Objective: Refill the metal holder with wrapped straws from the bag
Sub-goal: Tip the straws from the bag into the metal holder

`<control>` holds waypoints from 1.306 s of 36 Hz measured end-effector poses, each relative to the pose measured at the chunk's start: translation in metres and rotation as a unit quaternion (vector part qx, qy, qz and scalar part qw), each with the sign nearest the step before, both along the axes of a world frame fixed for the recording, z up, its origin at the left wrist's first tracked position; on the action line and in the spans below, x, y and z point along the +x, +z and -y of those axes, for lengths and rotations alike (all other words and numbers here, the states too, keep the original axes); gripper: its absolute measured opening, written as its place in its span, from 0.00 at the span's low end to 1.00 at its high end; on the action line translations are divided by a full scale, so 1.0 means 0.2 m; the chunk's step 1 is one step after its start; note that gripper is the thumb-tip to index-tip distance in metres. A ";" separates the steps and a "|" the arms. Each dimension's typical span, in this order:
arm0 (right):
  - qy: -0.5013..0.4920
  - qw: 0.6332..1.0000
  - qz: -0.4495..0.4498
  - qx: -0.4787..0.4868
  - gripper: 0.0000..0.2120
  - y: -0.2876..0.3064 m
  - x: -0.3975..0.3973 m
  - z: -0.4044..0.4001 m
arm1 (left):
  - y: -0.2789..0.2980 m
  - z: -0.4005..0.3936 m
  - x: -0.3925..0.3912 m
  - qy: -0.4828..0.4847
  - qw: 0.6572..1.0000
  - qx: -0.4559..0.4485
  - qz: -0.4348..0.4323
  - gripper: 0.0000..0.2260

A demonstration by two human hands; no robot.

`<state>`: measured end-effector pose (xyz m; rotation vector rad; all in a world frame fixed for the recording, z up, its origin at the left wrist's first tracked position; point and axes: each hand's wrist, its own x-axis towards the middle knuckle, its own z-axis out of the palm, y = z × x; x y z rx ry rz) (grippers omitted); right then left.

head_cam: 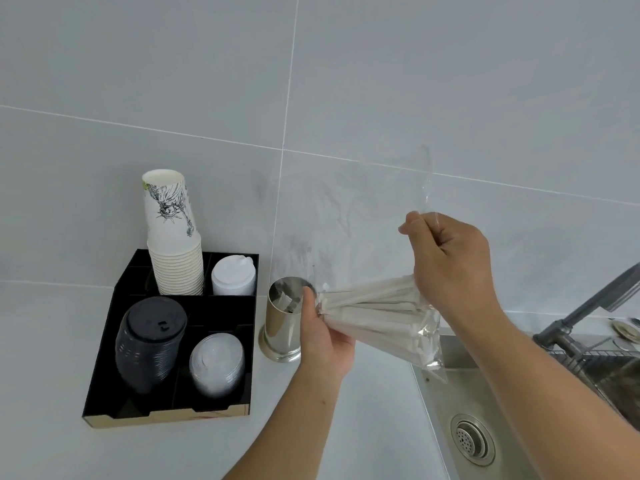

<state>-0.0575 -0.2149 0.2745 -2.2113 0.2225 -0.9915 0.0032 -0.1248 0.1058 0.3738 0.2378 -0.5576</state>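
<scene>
Fingers (313, 306) of left hand (323, 336) clasp wrapped straws (374, 306) beside metal holder (282, 323); right hand (450, 258) pinches clear bag (427, 341).

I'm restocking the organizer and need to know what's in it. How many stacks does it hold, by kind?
Paper cup stack: 1
White lid stack: 1
Black lid stack: 1
Clear lid stack: 1
Total: 4 stacks in the black organizer

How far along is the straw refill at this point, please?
Barely begun. The holder stands upright on the counter with only a few wrapped pieces showing inside. In hand: the left hand grips the straws near the holder's mouth, while the right hand holds the bag. Left: getting that bundle into the holder.
</scene>
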 end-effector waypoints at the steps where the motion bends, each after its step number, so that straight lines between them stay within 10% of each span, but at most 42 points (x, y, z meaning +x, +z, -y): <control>1: 0.000 1.000 -0.005 -0.002 0.22 0.00 0.01 0.00 | 0.00 0.00 0.00 0.003 1.000 -0.004 -0.004 0.28; 47: 0.070 0.990 -0.122 -0.002 0.21 0.04 0.45 -0.04 | 0.03 -0.04 0.03 0.049 0.991 -0.059 -0.111 0.24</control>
